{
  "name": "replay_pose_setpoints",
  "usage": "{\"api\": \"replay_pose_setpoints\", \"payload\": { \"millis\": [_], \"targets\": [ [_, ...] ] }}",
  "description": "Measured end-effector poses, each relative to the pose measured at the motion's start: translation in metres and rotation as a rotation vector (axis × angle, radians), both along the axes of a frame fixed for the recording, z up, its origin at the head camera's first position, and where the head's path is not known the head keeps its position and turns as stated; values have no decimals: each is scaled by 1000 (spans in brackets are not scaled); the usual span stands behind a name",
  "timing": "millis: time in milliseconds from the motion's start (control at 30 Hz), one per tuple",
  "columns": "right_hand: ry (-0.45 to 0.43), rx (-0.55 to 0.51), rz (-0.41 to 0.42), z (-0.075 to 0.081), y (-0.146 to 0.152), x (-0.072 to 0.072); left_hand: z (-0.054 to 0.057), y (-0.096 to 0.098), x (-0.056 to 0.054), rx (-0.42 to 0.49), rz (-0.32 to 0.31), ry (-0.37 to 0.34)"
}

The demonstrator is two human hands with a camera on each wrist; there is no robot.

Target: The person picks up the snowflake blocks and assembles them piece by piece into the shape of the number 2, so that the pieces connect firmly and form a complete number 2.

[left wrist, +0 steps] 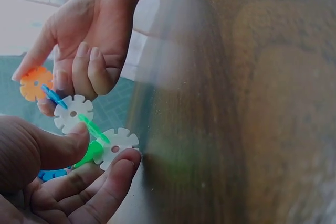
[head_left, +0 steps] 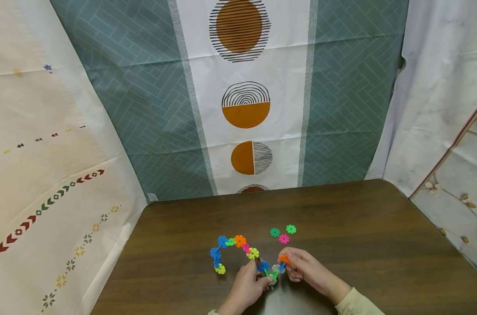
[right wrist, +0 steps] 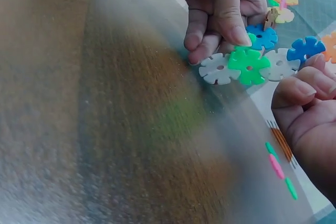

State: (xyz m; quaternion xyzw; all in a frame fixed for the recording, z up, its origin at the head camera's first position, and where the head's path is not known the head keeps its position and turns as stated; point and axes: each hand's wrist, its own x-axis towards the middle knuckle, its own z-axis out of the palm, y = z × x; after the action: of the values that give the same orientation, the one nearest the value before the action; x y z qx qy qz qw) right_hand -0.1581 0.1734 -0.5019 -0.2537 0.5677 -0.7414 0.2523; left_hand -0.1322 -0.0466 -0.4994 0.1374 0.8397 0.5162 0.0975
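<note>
A chain of slotted, flower-shaped plastic discs curves over the table, its far arc running through a yellow disc [head_left: 220, 269], blue discs and an orange disc [head_left: 240, 241]. My left hand [head_left: 248, 283] pinches the chain between thumb and fingers near a white disc [left wrist: 125, 139] and a bright green disc [right wrist: 241, 67]. At the chain's right end, my right hand [head_left: 307, 269] holds an orange disc [left wrist: 29, 90] with thumb and fingertips. That disc meets a blue disc [right wrist: 304, 49], which is slotted beside another white disc [right wrist: 286, 70].
Beyond my right hand lie three loose discs: a dark green one [head_left: 275, 230], a pink one [head_left: 283, 236] and a light green one [head_left: 291, 226]. The brown wooden table [head_left: 360, 236] ends at a patterned cloth backdrop [head_left: 163, 109], with pale cloths at both sides.
</note>
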Motion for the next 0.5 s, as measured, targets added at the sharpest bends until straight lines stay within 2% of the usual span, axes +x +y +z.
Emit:
{"api": "replay_pose_setpoints", "payload": {
  "millis": [233,500],
  "targets": [
    [-25,-78,47,-4,1,0,0,0,0,-30,10,34],
    [-62,10,7,-3,2,-2,1,1,1,-53,28,30]
  ]
}}
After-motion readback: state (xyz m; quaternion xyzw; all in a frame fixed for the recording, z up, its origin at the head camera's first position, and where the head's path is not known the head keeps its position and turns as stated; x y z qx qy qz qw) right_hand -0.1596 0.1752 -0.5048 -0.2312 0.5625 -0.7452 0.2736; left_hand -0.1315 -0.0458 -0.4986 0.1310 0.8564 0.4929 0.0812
